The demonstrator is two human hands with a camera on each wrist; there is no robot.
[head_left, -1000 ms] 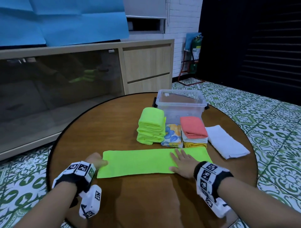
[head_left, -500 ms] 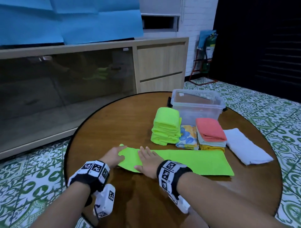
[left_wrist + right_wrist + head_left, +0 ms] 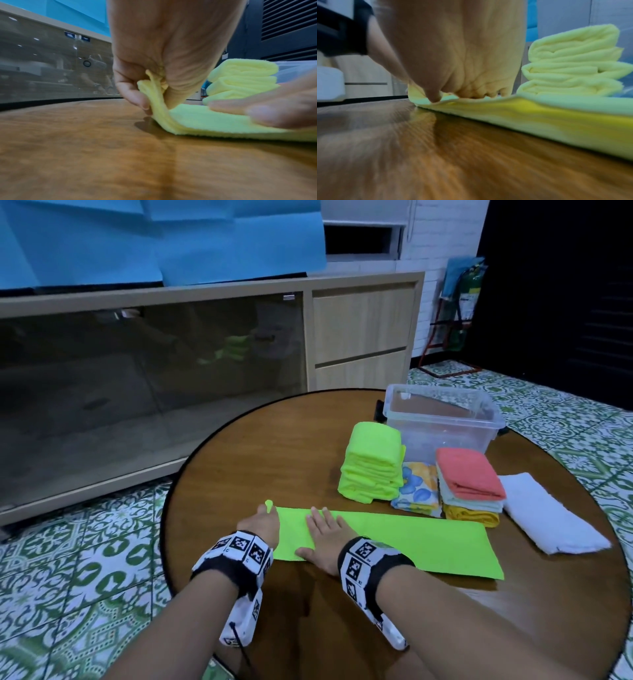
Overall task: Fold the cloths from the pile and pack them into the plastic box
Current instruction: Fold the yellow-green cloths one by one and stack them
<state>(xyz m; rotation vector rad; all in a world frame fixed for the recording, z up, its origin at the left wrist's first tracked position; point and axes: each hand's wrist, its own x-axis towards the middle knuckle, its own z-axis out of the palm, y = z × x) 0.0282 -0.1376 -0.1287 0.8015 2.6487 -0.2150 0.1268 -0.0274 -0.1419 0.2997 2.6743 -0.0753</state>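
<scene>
Since a second ago the right hand [image 3: 323, 537] has slid from the right part of the green cloth [image 3: 404, 537] to its left end and lies flat, fingers straight. At that end the left hand [image 3: 262, 523] pinches the lifted corner. This long folded strip lies on the round table [image 3: 274, 446], near the plastic box [image 3: 442, 419].

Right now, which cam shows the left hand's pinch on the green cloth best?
Left wrist: the left hand fills the frame, thumb and fingers pinching the cloth's lifted end. The head view shows only the back of that hand, with a bit of cloth poking up past it. In the right wrist view the pinch is not visible.
</scene>
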